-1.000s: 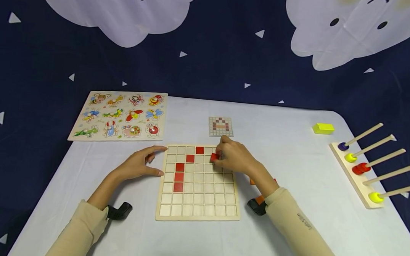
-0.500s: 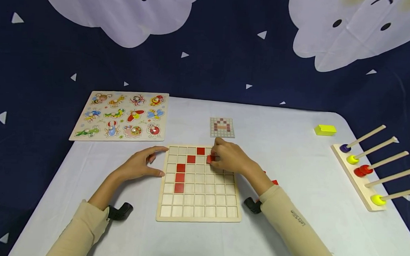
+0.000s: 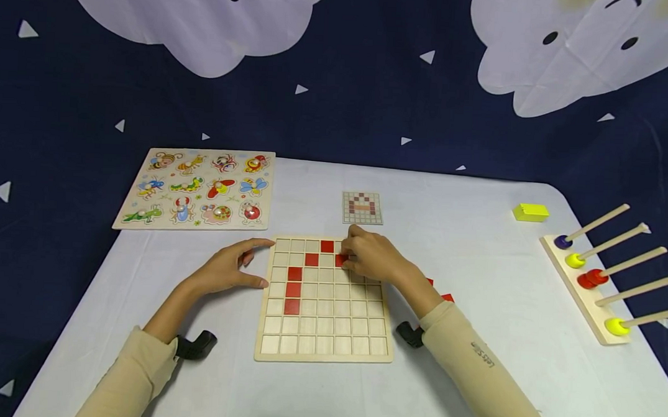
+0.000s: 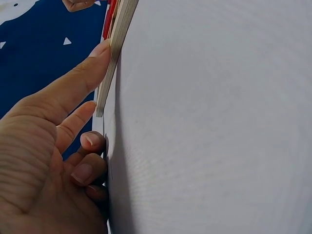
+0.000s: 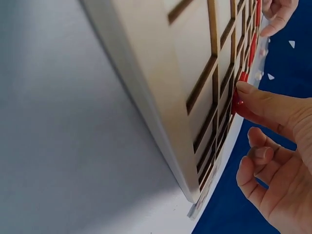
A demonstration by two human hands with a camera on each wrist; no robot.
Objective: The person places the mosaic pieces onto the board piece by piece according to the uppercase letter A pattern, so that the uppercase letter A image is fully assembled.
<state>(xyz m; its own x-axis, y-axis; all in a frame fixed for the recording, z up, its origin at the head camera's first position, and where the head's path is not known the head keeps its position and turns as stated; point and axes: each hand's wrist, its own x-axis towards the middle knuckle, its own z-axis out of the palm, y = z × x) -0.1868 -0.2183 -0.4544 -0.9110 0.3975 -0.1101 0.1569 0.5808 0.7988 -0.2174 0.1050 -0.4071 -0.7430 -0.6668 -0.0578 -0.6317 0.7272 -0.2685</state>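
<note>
A square wooden grid board (image 3: 323, 360) lies on the table, with several red square tiles (image 3: 294, 290) set in its cells on the left and along the top. My right hand (image 3: 373, 255) is over the board's upper part. Its thumb and index finger pinch a red tile (image 5: 237, 103) at a cell in the second row; the hand partly covers it in the head view. At the board's left edge, my left hand (image 3: 226, 270) touches the rim with thumb and index finger spread apart. Its other fingers curl loosely, as the left wrist view shows.
Behind the board lies a small pattern card (image 3: 362, 208). An insect peg puzzle (image 3: 195, 190) is at the back left. On the right stand a yellow block (image 3: 531, 212) and a bead rack (image 3: 585, 288) with slanting pegs. Loose red pieces (image 3: 447, 297) show beside my right forearm.
My right hand has shifted slightly left with the red tile, which now lies flatter at the second-row cell. The left hand has stayed at the board's edge.
</note>
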